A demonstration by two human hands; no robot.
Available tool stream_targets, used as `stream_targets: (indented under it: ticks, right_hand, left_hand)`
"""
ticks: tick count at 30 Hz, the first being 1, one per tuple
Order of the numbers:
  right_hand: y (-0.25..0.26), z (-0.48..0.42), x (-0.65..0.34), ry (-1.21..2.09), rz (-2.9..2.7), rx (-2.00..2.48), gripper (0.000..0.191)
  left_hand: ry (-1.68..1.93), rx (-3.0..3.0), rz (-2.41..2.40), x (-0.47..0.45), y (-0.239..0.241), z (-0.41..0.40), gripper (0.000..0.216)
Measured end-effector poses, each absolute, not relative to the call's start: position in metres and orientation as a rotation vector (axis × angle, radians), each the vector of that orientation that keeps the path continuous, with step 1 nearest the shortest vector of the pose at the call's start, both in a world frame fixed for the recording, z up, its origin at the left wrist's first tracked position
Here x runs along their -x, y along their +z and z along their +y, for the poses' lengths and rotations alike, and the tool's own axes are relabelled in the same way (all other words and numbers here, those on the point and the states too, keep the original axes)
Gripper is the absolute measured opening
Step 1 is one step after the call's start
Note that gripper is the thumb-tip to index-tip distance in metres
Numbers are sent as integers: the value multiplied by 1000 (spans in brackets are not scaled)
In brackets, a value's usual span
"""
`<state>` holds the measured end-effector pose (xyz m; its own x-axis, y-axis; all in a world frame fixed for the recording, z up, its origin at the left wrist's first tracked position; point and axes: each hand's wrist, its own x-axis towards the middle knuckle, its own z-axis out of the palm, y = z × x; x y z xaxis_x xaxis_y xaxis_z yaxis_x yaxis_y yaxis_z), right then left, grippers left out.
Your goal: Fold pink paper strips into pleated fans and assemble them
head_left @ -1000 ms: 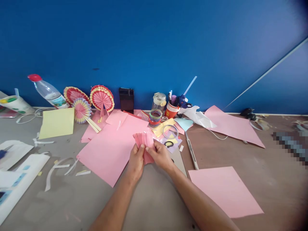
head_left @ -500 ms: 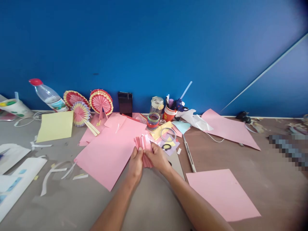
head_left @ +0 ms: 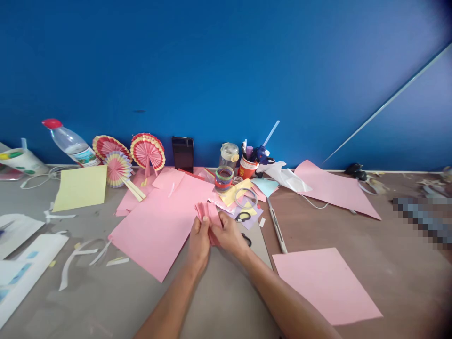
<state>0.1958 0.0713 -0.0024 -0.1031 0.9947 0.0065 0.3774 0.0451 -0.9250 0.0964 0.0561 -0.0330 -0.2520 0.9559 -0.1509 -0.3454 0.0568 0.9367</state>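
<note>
Between my two hands is a pleated pink paper [head_left: 207, 210], its narrow folds pressed together. My left hand [head_left: 199, 240] grips its left side, thumb on top. From the right, my right hand [head_left: 230, 233] pinches the same paper with thumb and fingers. The hands hide the lower part of the folds. A large pink sheet [head_left: 165, 221] lies just to the left. Black scissor handles [head_left: 246, 239] show beside my right hand; the blades are hidden. A roll of clear tape [head_left: 246, 198] lies beyond it.
Finished paper fans [head_left: 147, 153], a bottle [head_left: 72, 145], a phone [head_left: 182, 154] and a cup of pens [head_left: 248, 167] stand along the blue wall. A utility knife [head_left: 277, 227] and another pink sheet [head_left: 326, 285] lie at right. Paper strips [head_left: 72, 263] litter the left.
My right hand has shifted slightly over the pleated paper, and the pleats look squeezed closer together. More of the black scissor handles shows beside the right hand.
</note>
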Motion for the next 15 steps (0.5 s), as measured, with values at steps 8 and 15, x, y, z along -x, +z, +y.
stream_targets:
  ticks: [8, 15]
  right_hand:
    - [-7, 73, -202, 1362, -1524, 1249, 27]
    - [-8, 73, -203, 1489, -1506, 1110, 29]
  left_hand:
    - [1439, -520, 1087, -94, -17, 59, 32]
    - [1424, -476, 1022, -94, -10, 59, 32]
